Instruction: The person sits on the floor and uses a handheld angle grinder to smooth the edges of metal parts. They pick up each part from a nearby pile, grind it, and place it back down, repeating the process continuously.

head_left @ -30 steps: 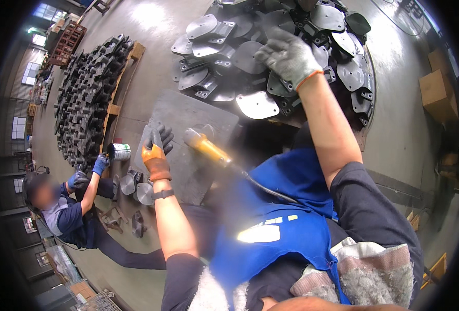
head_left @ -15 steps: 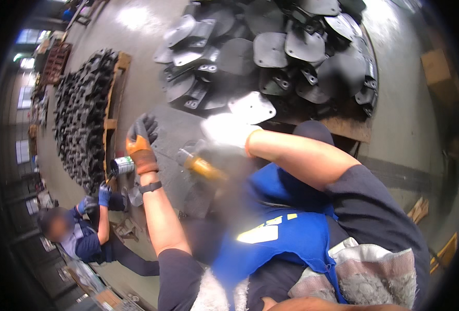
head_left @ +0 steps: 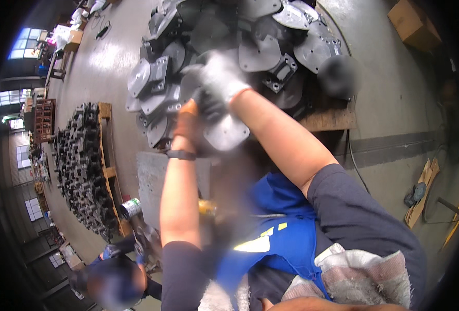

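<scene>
Up at the metal bracket pile [head_left: 260, 53], left hand [head_left: 192, 110] has swung in from the surface [head_left: 153, 173] beside the right hand [head_left: 220, 76], both grips too blurry to call, so looks two-handed now

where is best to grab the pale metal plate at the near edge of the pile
Probably by the near edge of the pale metal plate, coming from the near side: that rounded rim looks uncovered, while the left hand and the pile crowd its far side.
</scene>
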Tool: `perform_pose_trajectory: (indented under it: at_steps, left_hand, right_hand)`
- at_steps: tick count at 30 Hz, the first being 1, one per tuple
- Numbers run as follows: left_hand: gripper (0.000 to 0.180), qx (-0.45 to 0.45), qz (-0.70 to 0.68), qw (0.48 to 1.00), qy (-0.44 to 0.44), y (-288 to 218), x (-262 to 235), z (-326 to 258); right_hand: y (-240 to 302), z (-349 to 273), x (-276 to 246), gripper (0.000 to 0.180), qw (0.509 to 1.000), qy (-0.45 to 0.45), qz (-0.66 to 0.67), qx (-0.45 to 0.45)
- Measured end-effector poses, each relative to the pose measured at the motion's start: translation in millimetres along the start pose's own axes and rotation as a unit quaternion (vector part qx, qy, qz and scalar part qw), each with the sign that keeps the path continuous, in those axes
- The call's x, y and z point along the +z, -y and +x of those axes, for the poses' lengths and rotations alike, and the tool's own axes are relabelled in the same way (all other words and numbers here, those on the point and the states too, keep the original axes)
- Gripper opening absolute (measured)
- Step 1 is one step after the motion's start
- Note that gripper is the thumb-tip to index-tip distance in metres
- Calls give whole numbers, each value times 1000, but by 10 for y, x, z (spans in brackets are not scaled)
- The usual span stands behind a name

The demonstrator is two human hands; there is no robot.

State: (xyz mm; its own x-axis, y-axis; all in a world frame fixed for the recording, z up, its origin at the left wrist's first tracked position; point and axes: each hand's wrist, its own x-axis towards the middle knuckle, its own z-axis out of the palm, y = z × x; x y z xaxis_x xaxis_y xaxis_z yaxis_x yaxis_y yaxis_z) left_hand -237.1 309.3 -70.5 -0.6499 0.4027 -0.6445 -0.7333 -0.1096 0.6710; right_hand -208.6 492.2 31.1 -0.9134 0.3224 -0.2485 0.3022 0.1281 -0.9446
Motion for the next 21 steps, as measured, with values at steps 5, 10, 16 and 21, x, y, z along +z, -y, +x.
perform_pose_trajectory:
  at_steps: [5,10,16,21]
  left_hand:
    - [56,17,82,996,-31,56,772,29]
    - [54,18,105,992,-63,106,654,135]
    - [47,131,100,986,-22,-116,640,-753]
    - [49,147,184,964,-126,-144,226,-1912]
  right_hand:
    - [-937,1004,-1068,64,949,-297,-104,29]
    - [-1055,1394,-1744,69,934,-329,-125,-64]
    - [-610,2432,-2083,62,957,-185,-211,-79]
    - [-915,2863,-2306,56,998,-19,-44,-48]
